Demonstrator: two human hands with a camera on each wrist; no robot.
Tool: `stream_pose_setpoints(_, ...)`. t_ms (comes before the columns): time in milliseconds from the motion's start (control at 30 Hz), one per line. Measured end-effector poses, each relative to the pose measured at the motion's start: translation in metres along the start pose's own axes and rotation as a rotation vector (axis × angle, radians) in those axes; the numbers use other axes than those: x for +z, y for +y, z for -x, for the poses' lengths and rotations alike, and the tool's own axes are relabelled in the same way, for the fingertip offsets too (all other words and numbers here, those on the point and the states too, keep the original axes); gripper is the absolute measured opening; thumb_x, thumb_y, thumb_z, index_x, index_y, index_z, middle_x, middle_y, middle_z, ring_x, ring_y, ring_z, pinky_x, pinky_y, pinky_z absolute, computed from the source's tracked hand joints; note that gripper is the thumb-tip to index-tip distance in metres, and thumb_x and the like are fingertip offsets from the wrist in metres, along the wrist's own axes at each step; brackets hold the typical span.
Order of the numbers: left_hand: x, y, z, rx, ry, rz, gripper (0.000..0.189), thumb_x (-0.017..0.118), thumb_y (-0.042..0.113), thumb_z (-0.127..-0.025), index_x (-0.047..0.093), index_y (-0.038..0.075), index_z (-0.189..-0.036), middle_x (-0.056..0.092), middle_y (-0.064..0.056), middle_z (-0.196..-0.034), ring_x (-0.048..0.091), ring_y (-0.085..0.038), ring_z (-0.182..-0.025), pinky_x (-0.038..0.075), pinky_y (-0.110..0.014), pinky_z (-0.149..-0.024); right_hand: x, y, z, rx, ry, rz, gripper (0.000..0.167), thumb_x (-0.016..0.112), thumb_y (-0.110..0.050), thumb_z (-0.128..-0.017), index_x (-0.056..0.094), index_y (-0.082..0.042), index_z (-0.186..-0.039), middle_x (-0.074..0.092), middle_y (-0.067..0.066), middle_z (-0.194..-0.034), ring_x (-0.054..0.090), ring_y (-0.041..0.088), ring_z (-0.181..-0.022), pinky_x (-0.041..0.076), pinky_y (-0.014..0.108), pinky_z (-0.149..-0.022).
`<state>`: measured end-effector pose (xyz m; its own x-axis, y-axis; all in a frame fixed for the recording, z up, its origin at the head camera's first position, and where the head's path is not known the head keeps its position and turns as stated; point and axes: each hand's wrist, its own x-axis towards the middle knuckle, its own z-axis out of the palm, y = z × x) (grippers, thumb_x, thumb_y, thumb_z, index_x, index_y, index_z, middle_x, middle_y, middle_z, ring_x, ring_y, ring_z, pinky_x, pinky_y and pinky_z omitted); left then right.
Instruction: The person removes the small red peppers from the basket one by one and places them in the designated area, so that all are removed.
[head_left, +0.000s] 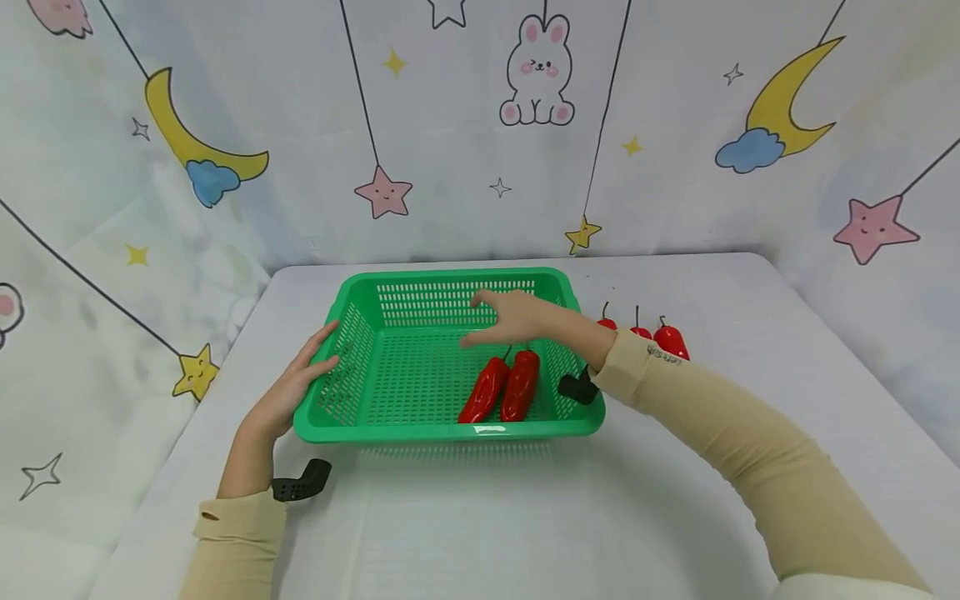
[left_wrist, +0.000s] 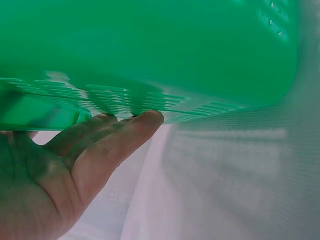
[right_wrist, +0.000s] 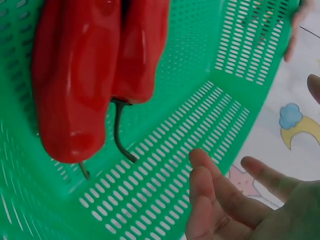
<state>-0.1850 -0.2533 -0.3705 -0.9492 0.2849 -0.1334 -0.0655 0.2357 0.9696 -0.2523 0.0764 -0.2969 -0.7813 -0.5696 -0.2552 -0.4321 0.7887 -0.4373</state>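
Note:
A green plastic basket (head_left: 450, 432) with slotted walls stands on the table. My left hand (head_left: 288, 387) holds its left rim, with the thumb over the edge. In the left wrist view, fingers (left_wrist: 117, 145) touch the outer wall from below. Two glossy red peppers, a left one (head_left: 483, 390) and a right one (head_left: 521, 387), lie side by side in the basket's front right part, stems pointing to the back. Over the basket, behind the peppers, hovers my right hand (head_left: 517, 317), its thumb and fingers spread apart and nothing between them.
Three more red peppers lie on the table right of the basket, one of them (head_left: 671, 340) in plainer view; my right forearm partly covers them. A patterned cloth backdrop (head_left: 465, 142) rises behind the white table (head_left: 465, 525).

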Motion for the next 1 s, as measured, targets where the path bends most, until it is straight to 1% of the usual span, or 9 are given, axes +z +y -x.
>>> stream_pose_setpoints(33,0.0,0.0,0.0,0.001,0.001,-0.003,0.057,0.035,0.028,-0.1,0.004,0.028,-0.148,-0.007,-0.007,-0.151,0.029,-0.037,-0.117,0.043,-0.027,-0.077,0.002,0.0,-0.001,0.001,-0.011,0.007,0.066,0.058,-0.055,-0.08,0.04,-0.017,-0.131,0.057,0.003,-0.075,0.055,0.015,-0.077,0.044,0.034,-0.077)
stream_pose_setpoints(133,0.001,-0.001,0.0,0.004,0.0,-0.009,0.057,0.036,0.028,-0.1,0.005,0.028,-0.148,-0.007,-0.007,-0.151,0.027,-0.037,-0.119,0.042,-0.026,-0.078,0.006,0.0,-0.001,0.011,-0.042,0.019,0.067,0.057,-0.055,-0.08,0.04,-0.017,-0.132,0.059,0.004,-0.086,0.055,0.017,-0.085,0.044,0.037,-0.081)
stream_pose_setpoints(300,0.0,-0.001,-0.001,0.006,-0.004,-0.009,0.058,0.036,0.028,-0.1,0.005,0.028,-0.148,-0.007,-0.006,-0.151,0.026,-0.037,-0.119,0.042,-0.027,-0.078,0.01,0.001,-0.003,0.024,-0.067,0.047,0.069,0.057,-0.057,-0.08,0.04,-0.017,-0.133,0.057,0.002,-0.093,0.053,0.017,-0.089,0.044,0.036,-0.081)
stream_pose_setpoints(433,-0.001,-0.002,-0.001,0.008,-0.002,-0.009,0.058,0.036,0.029,-0.1,0.005,0.028,-0.148,-0.007,-0.006,-0.151,0.026,-0.037,-0.12,0.042,-0.026,-0.078,0.013,0.0,-0.005,0.037,-0.094,0.066,0.069,0.057,-0.057,-0.08,0.039,-0.017,-0.133,0.058,0.005,-0.085,0.054,0.017,-0.084,0.044,0.034,-0.077)
stream_pose_setpoints(600,-0.001,-0.002,-0.001,0.014,-0.009,0.006,0.058,0.036,0.029,-0.1,0.005,0.028,-0.148,-0.007,-0.006,-0.151,0.027,-0.036,-0.119,0.043,-0.025,-0.078,0.016,-0.003,-0.006,0.043,-0.139,0.09,0.068,0.057,-0.056,-0.08,0.041,-0.015,-0.132,0.057,0.005,-0.086,0.053,0.016,-0.081,0.043,0.033,-0.074)
stream_pose_setpoints(700,-0.001,-0.002,-0.001,0.016,-0.013,0.011,0.058,0.036,0.029,-0.1,0.004,0.028,-0.148,-0.007,-0.007,-0.151,0.028,-0.036,-0.119,0.043,-0.025,-0.078,0.019,-0.005,-0.006,0.051,-0.168,0.116,0.07,0.056,-0.057,-0.08,0.042,-0.014,-0.133,0.056,0.004,-0.092,0.052,0.016,-0.085,0.043,0.033,-0.074)
stream_pose_setpoints(867,-0.001,-0.002,0.0,0.012,-0.009,0.007,0.058,0.036,0.029,-0.1,0.004,0.028,-0.148,-0.006,-0.007,-0.151,0.031,-0.037,-0.117,0.044,-0.027,-0.077,0.025,-0.006,-0.008,0.071,-0.184,0.173,0.073,0.054,-0.061,-0.079,0.043,-0.015,-0.134,0.056,0.005,-0.111,0.05,0.017,-0.096,0.042,0.036,-0.082)
stream_pose_setpoints(1000,-0.001,-0.002,0.0,0.006,-0.005,0.002,0.057,0.036,0.029,-0.1,0.005,0.028,-0.148,-0.006,-0.007,-0.151,0.031,-0.037,-0.117,0.044,-0.027,-0.077,0.028,-0.006,-0.01,0.094,-0.198,0.222,0.073,0.052,-0.064,-0.078,0.044,-0.018,-0.133,0.055,0.007,-0.116,0.05,0.018,-0.098,0.042,0.037,-0.082)
